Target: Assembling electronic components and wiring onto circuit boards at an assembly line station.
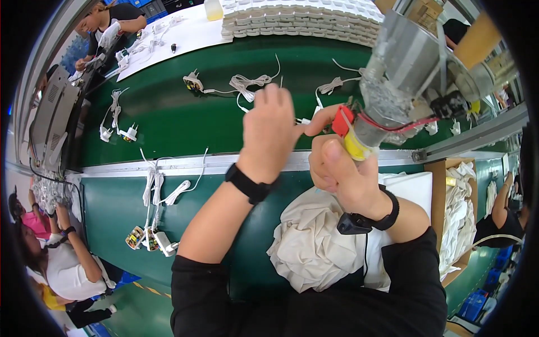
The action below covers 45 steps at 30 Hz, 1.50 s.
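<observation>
My left hand (269, 129) is over the green conveyor belt (168, 126), back turned up, fingers reaching forward and thumb out to the side. Beneath and beside it lies a white cable (247, 83), with a small white plug (304, 121) by the thumb. My right hand (351, 177) is closed, its fingers curled and the index finger bent toward that plug; what it holds, if anything, is hidden. Partly covering this hand is the tip of a hanging metal cylinder (401, 62), with yellow tape (355, 145) and a red block (342, 121).
A bundled off-white cloth (317, 238) lies on the near green table. Corded adapters with exposed circuit boards (149, 238) lie left of it. A cardboard box (474, 196) of cloths stands right. White trays (297, 22) are stacked behind the belt. Other people work at both sides.
</observation>
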### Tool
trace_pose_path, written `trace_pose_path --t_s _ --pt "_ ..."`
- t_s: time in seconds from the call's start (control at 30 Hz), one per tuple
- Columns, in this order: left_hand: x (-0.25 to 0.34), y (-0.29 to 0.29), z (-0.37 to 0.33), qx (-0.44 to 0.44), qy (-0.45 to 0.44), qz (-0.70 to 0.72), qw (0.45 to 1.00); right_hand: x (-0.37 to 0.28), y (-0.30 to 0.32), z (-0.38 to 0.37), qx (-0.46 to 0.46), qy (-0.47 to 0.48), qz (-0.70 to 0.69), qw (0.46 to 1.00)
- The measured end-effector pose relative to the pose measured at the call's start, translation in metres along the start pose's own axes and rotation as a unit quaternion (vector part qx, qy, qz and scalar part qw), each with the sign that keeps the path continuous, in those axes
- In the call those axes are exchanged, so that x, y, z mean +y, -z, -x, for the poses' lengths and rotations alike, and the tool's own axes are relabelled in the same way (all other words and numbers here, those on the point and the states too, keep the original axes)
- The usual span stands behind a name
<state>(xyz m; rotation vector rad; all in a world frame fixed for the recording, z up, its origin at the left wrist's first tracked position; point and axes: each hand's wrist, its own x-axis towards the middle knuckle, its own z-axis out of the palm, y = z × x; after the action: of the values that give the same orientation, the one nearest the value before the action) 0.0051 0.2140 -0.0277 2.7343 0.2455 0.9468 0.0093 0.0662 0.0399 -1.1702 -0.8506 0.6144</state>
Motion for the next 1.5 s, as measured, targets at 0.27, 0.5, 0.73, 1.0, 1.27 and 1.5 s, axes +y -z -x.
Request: trace_pose_path --t_s 0.27,0.5,0.73,1.0,1.27,1.5 --pt "-0.035 0.026 0.02 -0.228 0.179 0.107 0.951 -0.008 0.001 0.001 -0.008 -0.027 -0.018 0.999" --pt "-0.001 0.023 0.081 -0.159 0.379 0.758 0.506 -0.01 0.011 -0.003 0.009 -0.002 -0.012 1.0" --pt "0.048 0.01 0.106 -0.284 0.336 0.785 0.437 -0.004 0.025 -0.005 0.019 0.011 0.01 1.0" --pt "0.044 0.007 0.109 -0.291 0.26 0.793 0.468 0.009 0.014 -0.004 0.018 0.039 0.008 0.999" --pt "0.04 0.008 0.112 -0.294 0.241 0.803 0.46 0.01 0.015 -0.005 0.002 0.033 0.026 0.999" --pt "0.037 0.01 0.111 -0.26 0.305 0.81 0.428 0.001 0.012 0.001 -0.02 0.012 -0.078 0.997"
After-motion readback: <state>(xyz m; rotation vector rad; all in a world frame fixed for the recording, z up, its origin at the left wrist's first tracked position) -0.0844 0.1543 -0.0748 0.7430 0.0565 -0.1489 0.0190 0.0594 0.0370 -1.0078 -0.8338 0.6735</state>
